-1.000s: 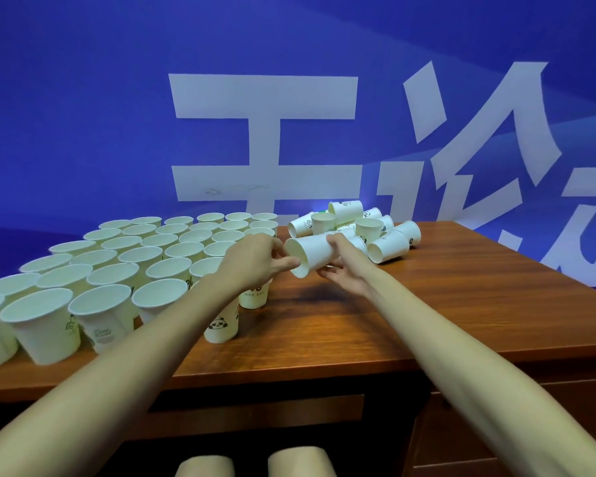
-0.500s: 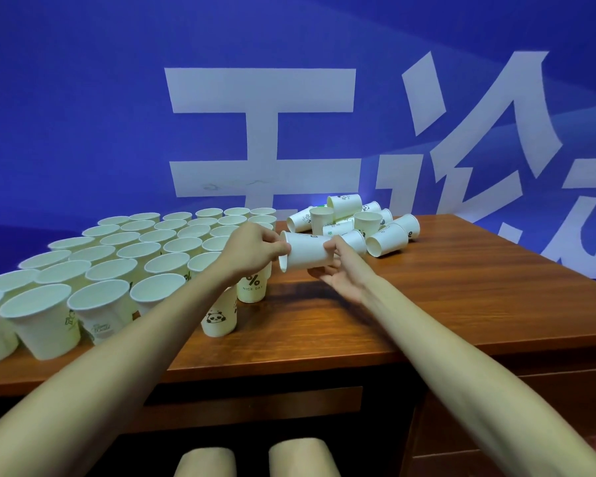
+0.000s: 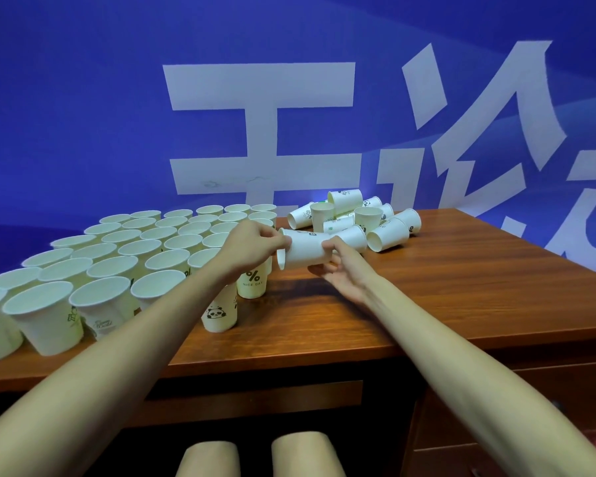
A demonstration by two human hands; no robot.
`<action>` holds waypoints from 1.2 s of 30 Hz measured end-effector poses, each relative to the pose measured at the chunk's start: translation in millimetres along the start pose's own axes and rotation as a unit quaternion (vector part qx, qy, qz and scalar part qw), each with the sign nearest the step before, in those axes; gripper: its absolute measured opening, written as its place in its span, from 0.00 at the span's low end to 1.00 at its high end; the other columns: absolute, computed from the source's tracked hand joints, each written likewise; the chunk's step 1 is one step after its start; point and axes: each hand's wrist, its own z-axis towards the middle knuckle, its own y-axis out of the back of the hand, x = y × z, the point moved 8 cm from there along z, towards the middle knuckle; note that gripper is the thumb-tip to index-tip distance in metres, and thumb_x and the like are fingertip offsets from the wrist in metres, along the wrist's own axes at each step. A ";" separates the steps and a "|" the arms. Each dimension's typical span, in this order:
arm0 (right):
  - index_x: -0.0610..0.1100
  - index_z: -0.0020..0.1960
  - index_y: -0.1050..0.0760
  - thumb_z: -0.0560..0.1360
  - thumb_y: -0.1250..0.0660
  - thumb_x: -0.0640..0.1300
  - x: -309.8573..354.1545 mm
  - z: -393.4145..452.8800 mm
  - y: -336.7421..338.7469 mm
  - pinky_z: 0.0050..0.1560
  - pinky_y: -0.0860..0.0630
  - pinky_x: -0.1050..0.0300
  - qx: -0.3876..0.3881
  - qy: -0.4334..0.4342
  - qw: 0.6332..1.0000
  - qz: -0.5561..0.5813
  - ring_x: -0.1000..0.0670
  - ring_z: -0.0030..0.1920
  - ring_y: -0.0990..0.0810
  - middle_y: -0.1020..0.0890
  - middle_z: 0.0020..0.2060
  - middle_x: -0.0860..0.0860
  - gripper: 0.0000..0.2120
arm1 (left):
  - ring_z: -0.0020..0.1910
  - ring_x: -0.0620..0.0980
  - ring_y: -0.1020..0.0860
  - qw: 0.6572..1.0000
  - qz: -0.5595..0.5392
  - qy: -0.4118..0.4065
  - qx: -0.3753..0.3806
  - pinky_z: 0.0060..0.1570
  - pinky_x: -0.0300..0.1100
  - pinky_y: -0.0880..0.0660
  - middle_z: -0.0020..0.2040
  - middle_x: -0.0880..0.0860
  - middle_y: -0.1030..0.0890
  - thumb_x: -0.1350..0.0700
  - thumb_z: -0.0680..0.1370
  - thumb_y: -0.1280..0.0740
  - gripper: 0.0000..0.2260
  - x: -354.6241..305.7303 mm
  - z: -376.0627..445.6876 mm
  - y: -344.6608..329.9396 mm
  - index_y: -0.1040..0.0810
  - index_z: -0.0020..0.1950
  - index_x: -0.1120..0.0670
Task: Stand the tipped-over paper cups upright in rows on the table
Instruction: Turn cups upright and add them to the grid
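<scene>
Both hands hold one white paper cup (image 3: pixel 303 250) sideways above the table, its mouth facing left. My left hand (image 3: pixel 252 247) pinches the rim with thumb and fingers. My right hand (image 3: pixel 338 266) cradles the base end from below. Several upright cups (image 3: pixel 117 256) stand in rows across the left half of the table. Nearest the held cup are a cup printed "% NICE DAY" (image 3: pixel 253 282) and a panda cup (image 3: pixel 219 313). A heap of tipped-over cups (image 3: pixel 355 218) lies at the far middle of the table.
The brown wooden table (image 3: pixel 444 287) has bare surface on its right half and a front edge close to me. A blue wall with large white characters (image 3: pixel 262 132) stands right behind the table. My knees (image 3: pixel 255 456) show below the desk.
The held cup has moved left and slightly toward me, away from the heap. My left hand has taken hold of its rim while the right hand stays under the base.
</scene>
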 end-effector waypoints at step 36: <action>0.53 0.63 0.26 0.66 0.26 0.48 -38.5 -36.6 -64.8 0.40 0.32 0.56 0.164 0.010 0.877 -0.452 0.51 0.42 0.27 0.20 0.50 0.50 0.25 | 0.39 0.41 0.27 0.927 0.311 -0.162 0.132 0.36 0.35 0.31 0.43 0.44 0.25 0.44 0.74 0.29 0.14 -11.4 -41.2 18.7 0.19 0.57 0.48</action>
